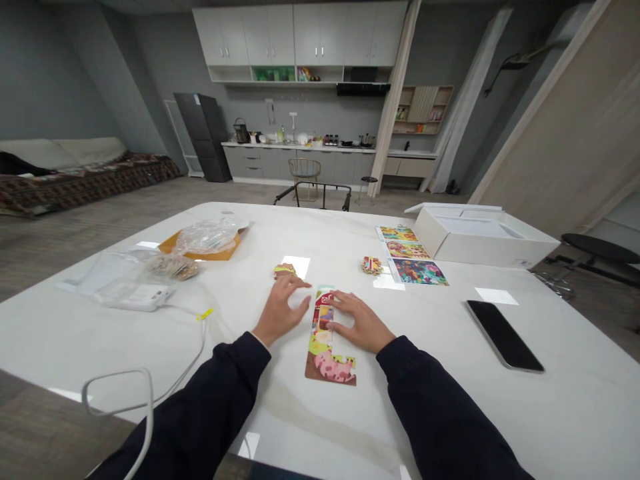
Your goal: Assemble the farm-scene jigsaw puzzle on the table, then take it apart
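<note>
A partly assembled puzzle (320, 347) lies flat on the white table, with a pink pig at its near end and a red barn at its far end. My right hand (359, 321) rests over its upper right edge, fingers apart, fingertips touching the pieces. Just left of the puzzle, my left hand (283, 310) has its thumb and fingers spread, with nothing between them. Beyond my left hand sits a small pile of pieces (285, 269). Another stack of pieces (371, 265) stands farther right.
Picture sheets (407, 255) lie beside an open white box (480, 237) at the back right. A phone (503, 333) is at the right. On the left are plastic packaging (207, 237), bagged pieces (174, 267), a white device (143, 298) and its looping cable (187, 370).
</note>
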The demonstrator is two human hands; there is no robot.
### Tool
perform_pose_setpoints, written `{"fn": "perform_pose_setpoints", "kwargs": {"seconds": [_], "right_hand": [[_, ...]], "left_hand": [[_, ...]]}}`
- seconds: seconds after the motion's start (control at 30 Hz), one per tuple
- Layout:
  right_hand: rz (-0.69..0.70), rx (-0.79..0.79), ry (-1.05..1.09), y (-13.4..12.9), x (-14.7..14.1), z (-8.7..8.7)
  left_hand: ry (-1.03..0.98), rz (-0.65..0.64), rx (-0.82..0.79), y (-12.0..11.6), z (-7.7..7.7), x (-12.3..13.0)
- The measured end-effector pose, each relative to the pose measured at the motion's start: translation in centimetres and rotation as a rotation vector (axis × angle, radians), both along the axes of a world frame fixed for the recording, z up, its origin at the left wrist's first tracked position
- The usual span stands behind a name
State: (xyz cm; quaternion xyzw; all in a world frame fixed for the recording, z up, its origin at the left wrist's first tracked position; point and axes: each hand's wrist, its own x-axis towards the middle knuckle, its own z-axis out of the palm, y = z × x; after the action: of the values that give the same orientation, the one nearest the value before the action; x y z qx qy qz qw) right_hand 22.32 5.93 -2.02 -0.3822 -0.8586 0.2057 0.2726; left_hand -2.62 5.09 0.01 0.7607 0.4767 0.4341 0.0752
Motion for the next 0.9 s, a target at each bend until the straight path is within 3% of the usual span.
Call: {"fn": "perform_pose_setpoints", "kwargs": {"seconds": [0.07, 0.13, 0.23, 0.43, 0.57, 0.67, 0.8, 0.9], "right_hand": [[-0.027, 0.012, 0.051, -0.1, 0.1, 0.2], [-0.043, 0.019, 0.072, -0.2, 0.2, 0.4], [-0.058, 0.021, 0.067, -0.1, 0.4, 0.4], [-0.081, 0.028, 0.043, -0.1, 0.4, 0.1], [-0.094, 0.029, 0.036, 0.0, 0.4, -0.1], [-0.106, 0.029, 0.036, 0.0, 0.4, -0.2], [-0.182, 0.021, 0.107, 0.5, 0.8, -0.1], [-0.303, 0.007, 0.193, 1.3, 1.8, -0.2]], "left_hand": [[-0.005, 0.223, 0.035, 3.4, -0.7, -2.1], [0.012, 0.333, 0.009, 5.7, -1.6, -3.8], [0.052, 0.348, -0.033, 7.2, -2.7, -5.0], [0.077, 0.347, -0.050, 7.4, -3.7, -5.2], [0.080, 0.339, -0.058, 7.5, -3.5, -5.5], [0.055, 0.347, -0.041, 7.3, -2.5, -5.5], [0.009, 0.233, 0.095, 5.1, -0.1, -3.3], [0.048, -0.089, 0.075, 1.5, 1.0, 0.5]]}}
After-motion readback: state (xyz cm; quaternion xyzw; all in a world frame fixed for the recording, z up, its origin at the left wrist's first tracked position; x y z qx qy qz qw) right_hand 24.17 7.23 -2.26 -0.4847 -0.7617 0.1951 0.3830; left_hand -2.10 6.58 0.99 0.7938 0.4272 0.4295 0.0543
